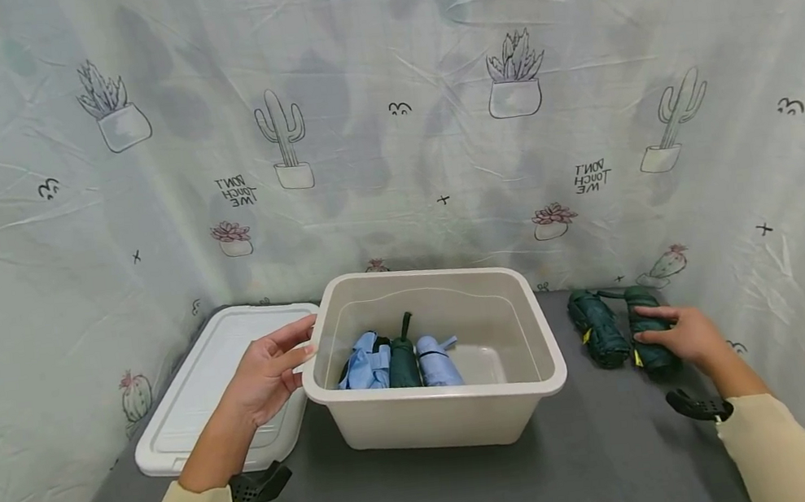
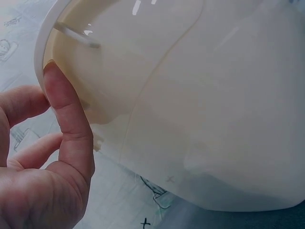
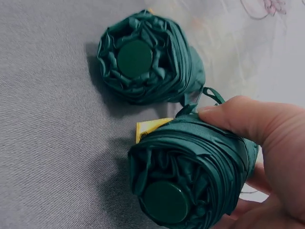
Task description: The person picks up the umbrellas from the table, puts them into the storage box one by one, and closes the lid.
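A beige plastic bin (image 1: 435,421) stands in the middle of the dark grey table. My left hand (image 1: 263,378) pinches its left rim, thumb on the near side, as the left wrist view also shows. Inside the bin lie a light blue folded umbrella (image 1: 370,366), a dark green folded umbrella (image 1: 403,363) and a periwinkle folded umbrella (image 1: 439,366). On the right, my right hand (image 1: 689,334) grips a rolled dark green umbrella (image 3: 200,152) between thumb and fingers. Beside it on the table lies a second dark green umbrella (image 3: 138,59).
A white lid (image 1: 185,396) lies flat left of the bin, partly behind my left forearm. Behind the table hangs a pale curtain (image 1: 396,186) printed with potted plants. A yellow tag (image 3: 150,128) sticks out by the held umbrella.
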A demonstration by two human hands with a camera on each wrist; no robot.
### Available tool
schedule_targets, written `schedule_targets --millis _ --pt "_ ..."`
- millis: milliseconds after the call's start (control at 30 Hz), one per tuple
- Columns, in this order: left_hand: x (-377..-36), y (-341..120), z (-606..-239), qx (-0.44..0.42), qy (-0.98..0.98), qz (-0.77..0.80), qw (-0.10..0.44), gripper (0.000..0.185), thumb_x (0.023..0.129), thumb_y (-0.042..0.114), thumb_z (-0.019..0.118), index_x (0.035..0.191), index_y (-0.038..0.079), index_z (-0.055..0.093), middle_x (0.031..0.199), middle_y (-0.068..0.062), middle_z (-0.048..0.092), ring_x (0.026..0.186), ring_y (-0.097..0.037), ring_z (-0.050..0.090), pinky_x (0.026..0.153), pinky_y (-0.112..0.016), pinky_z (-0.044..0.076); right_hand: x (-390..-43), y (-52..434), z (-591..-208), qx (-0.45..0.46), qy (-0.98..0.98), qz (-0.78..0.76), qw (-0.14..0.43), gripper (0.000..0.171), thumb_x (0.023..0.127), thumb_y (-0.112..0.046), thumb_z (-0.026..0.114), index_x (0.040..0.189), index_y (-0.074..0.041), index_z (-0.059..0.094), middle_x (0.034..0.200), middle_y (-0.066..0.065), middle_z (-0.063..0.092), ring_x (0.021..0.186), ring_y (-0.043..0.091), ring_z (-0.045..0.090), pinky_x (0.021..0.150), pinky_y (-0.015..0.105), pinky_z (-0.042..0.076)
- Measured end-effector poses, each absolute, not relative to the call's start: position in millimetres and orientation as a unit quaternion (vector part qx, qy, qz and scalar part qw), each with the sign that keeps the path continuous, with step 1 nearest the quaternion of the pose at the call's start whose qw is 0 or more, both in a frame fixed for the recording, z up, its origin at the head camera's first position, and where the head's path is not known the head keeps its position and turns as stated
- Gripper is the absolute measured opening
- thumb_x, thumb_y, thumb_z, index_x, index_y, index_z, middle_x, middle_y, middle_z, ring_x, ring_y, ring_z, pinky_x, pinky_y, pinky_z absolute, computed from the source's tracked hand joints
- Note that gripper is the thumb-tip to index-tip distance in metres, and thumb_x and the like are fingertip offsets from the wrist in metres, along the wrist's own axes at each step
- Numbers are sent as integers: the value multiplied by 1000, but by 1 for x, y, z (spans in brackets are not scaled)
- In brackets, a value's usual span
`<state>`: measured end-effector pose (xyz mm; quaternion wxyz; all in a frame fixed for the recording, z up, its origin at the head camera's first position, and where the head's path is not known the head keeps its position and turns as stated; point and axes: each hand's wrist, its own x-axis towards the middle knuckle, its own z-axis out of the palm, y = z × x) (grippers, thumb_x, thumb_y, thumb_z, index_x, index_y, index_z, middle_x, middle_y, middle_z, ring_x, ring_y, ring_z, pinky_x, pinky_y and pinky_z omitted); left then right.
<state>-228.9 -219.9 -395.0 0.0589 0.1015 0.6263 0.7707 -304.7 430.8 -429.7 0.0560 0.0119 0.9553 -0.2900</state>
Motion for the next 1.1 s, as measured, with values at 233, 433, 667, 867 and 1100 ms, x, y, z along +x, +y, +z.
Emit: schedule_targets --millis 233,433,667,867,1100 --pt "-229 -220 -394 94 624 773 63 58 100 6 64 154 0 43 123 -4 64 107 -19 74 84 -36 63 -295 427 -425 2 941 -333 55 80 92 -45 74 153 -2 43 160 41 16 142 66 18 103 72 40" --pt "-228 -219 -393 98 623 773 68 56 101 5 63 153 0 44 121 -4 64 105 -18 74 83 -34 63 -290 421 -418 4 925 -376 55 83 90 -41 79 153 0 42 161 41 14 145 65 15 106 62 46" --pt "-229 -219 -390 90 635 764 65 60 101 6 64 155 -2 39 123 -3 63 106 -18 74 83 -34 63 -284 410 -410 10 905 -420 63 82 91 -39 78 155 -4 42 157 46 16 135 64 35 69 23 54" --pt "-230 -218 -389 86 638 763 66 61 100 6 64 155 -2 38 124 -4 63 108 -20 74 84 -36 63 -280 400 -405 7 874 -480 74 73 92 -32 78 155 -18 46 158 48 12 75 11 62 61 26 53" --pt "-229 -217 -388 73 641 761 63 63 100 7 65 156 -1 38 125 -5 62 108 -21 74 84 -36 63 -278 383 -397 -10 831 -547 100 71 94 -24 76 157 -21 44 161 43 15 68 -5 51 64 25 58"
